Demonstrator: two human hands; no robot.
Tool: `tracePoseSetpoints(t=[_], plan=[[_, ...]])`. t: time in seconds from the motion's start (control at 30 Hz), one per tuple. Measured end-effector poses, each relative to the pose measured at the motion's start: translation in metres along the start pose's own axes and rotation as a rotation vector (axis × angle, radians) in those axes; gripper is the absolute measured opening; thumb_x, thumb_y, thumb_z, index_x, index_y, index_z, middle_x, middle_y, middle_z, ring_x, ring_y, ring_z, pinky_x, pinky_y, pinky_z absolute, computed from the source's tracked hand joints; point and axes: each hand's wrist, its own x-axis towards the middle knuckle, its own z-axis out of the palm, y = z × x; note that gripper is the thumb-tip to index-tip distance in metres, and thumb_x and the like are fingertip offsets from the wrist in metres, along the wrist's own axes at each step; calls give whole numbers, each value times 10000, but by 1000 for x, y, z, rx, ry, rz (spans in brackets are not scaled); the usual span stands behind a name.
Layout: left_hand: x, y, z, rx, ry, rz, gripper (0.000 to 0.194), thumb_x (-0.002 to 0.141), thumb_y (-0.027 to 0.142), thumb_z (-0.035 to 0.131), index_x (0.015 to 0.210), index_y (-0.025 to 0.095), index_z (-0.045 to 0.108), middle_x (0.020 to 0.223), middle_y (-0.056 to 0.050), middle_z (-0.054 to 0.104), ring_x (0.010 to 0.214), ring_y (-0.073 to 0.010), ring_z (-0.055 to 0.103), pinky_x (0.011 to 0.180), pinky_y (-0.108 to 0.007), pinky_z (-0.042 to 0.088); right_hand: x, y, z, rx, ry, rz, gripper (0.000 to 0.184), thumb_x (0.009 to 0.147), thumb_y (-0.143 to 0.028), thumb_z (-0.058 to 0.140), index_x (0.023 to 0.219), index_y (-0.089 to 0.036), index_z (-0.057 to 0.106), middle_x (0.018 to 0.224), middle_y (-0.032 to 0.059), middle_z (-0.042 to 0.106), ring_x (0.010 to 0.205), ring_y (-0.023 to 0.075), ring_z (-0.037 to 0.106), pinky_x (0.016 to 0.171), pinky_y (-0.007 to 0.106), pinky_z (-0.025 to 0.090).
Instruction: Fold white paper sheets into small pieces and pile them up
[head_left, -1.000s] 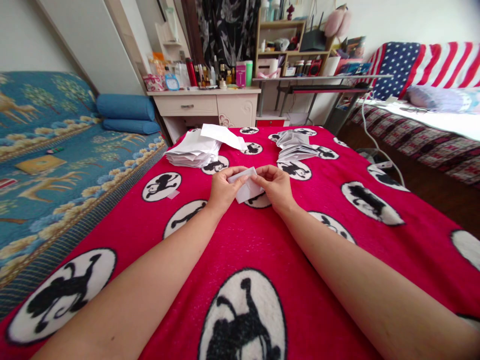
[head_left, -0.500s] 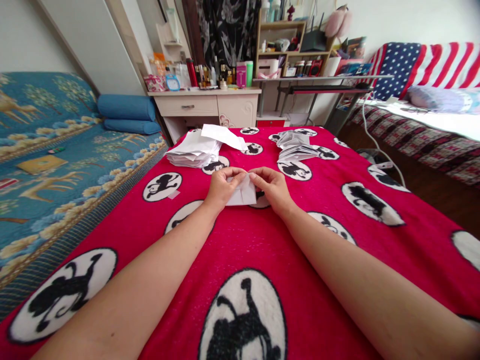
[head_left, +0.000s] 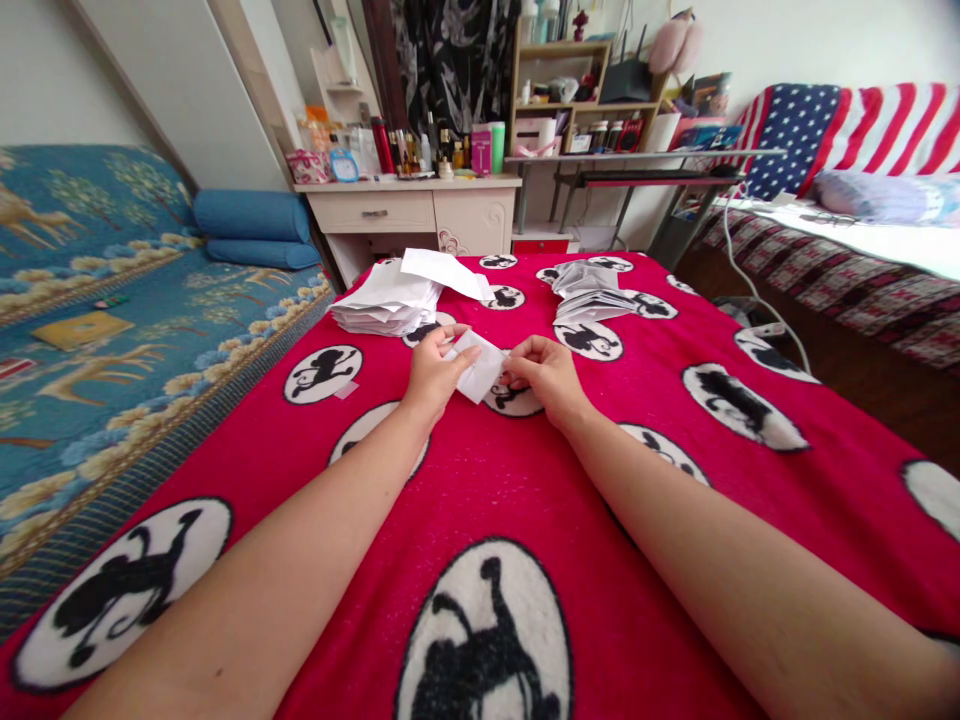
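Note:
A small folded piece of white paper (head_left: pixel 478 368) is held above the red patterned blanket (head_left: pixel 480 470), turned so one corner points down. My left hand (head_left: pixel 439 368) grips its left side, thumb on top and fingers behind. At the paper's right corner, my right hand (head_left: pixel 544 372) has its thumb and fingertips pinched together. Beyond my left hand lies a stack of white paper sheets (head_left: pixel 386 300), with one loose sheet (head_left: pixel 444 270) on top jutting to the right. Past my right hand sits a pile of folded papers (head_left: pixel 591 295).
A small pale scrap (head_left: pixel 346 390) lies on the blanket at the left. A blue patterned sofa (head_left: pixel 165 330) runs along the left side. Behind the blanket stand a white dresser (head_left: pixel 375 210) with bottles and a desk (head_left: pixel 645 157) with shelves. A bed (head_left: pixel 862 240) is at the right.
The folded paper has been rotated between my hands, from lying square to a diamond-like tilt. My right hand has shifted to its right corner, and my hands are slightly farther apart.

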Motion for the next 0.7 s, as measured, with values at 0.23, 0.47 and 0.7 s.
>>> tracePoseSetpoints(t=[0.23, 0.47, 0.7], plan=[[11, 6, -13, 326, -139, 255, 270, 742, 207, 657, 993, 132, 720, 992, -102, 742, 889, -205, 688, 808, -310, 544, -1, 0, 0, -65, -124, -5, 277, 678, -368, 726, 837, -167, 619, 525, -30, 609, 440, 95, 542, 422, 191, 388], [7, 6, -11, 271, -226, 179, 362, 691, 233, 723, 1040, 135, 714, 945, -93, 745, 810, -198, 688, 751, -307, 548, -1, 2, -3, -41, -180, 7, 323, 641, -282, 744, 920, -168, 630, 536, -53, 601, 441, 80, 518, 429, 184, 422], [8, -2, -10, 36, -69, 121, 541, 640, 290, 788, 1138, 126, 654, 1068, -123, 707, 921, -198, 674, 775, -287, 546, 0, 3, -3, 46, -2, -23, 221, 629, -279, 720, 807, -174, 642, 598, -48, 618, 433, 75, 533, 432, 201, 466]])
